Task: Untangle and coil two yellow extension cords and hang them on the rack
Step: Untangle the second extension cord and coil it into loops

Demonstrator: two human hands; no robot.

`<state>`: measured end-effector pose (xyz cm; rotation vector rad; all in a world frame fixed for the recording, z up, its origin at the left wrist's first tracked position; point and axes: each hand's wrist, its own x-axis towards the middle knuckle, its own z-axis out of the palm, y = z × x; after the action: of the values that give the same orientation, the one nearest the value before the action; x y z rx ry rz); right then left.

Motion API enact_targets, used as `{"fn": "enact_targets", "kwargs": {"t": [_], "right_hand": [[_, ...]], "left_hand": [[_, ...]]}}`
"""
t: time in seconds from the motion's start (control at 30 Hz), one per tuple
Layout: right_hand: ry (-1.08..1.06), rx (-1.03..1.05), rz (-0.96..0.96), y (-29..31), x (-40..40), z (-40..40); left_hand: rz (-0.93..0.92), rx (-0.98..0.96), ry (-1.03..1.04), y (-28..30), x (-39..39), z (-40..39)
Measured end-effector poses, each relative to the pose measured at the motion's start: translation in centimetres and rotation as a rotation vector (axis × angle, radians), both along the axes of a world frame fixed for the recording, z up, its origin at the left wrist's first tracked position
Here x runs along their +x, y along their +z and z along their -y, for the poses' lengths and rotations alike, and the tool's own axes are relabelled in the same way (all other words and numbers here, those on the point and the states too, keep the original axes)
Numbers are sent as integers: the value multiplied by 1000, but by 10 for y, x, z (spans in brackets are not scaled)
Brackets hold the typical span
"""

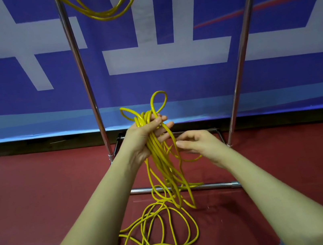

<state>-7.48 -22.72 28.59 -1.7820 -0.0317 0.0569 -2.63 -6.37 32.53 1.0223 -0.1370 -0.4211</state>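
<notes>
My left hand (145,137) grips a bundle of loops of a yellow extension cord (161,164) in front of the metal rack (81,71). Two small loops stick up above the fingers. The rest of that cord hangs down and lies in a loose tangle (160,239) on the red floor. My right hand (199,145) is beside the bundle with loosely curled fingers, its fingertips at one strand. A second yellow cord (104,2) hangs coiled from the top of the rack, partly cut off by the frame's upper edge.
The rack has two slanted chrome uprights (243,45) and a low crossbar (208,185) on the red floor (40,194). A blue and white banner (166,53) covers the wall behind it. A dark base frame sits behind the hands.
</notes>
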Motion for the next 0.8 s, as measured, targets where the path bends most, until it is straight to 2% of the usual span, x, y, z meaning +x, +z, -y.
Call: {"fn": "enact_targets", "kwargs": {"t": [0.17, 0.3, 0.33, 0.4, 0.5, 0.7, 0.8], "right_hand": [[31, 57, 39, 0, 1, -9], [-216, 193, 143, 1, 8, -7], [-308, 145, 185, 1, 10, -3], [-459, -101, 259, -5, 14, 7], [-498, -507, 253, -18, 14, 19], [-473, -646, 158, -25, 7, 24], [-468, -792, 85, -21, 0, 22]], "left_hand": [[-29, -47, 62, 1, 6, -6], [-63, 15, 78, -1, 8, -14], [-65, 57, 74, -2, 8, -16], [-36, 147, 58, -4, 8, -21], [22, 221, 42, -7, 9, -26], [100, 275, 58, -6, 9, -33], [104, 272, 76, -6, 8, -33]]}}
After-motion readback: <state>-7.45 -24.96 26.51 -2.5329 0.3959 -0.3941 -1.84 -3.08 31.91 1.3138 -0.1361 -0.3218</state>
